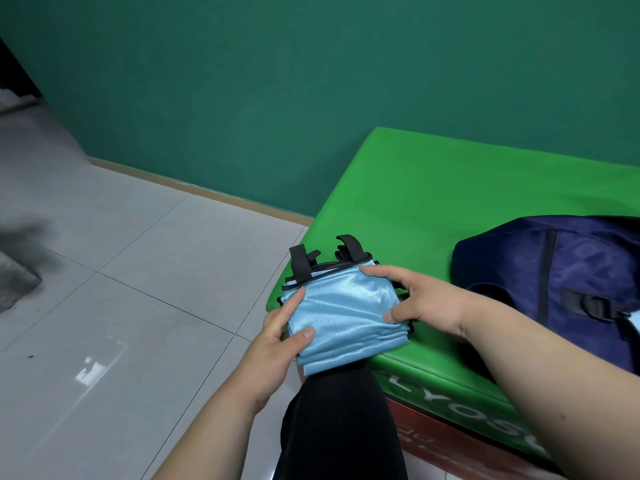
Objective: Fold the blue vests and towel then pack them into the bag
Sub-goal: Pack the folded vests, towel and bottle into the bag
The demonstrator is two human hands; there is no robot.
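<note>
A stack of folded light-blue vests with black trim and black straps lies at the near left corner of the green mat. My left hand grips the stack's left edge, thumb on top and fingers along the side. My right hand holds the right edge, fingers curled over the top and thumb pressed at the side. The dark navy bag lies on the mat just right of my right hand. No towel is visible.
The mat's front face carries white letters above a red base. My leg in black cloth is below the stack. Grey floor tiles spread to the left; a green wall stands behind.
</note>
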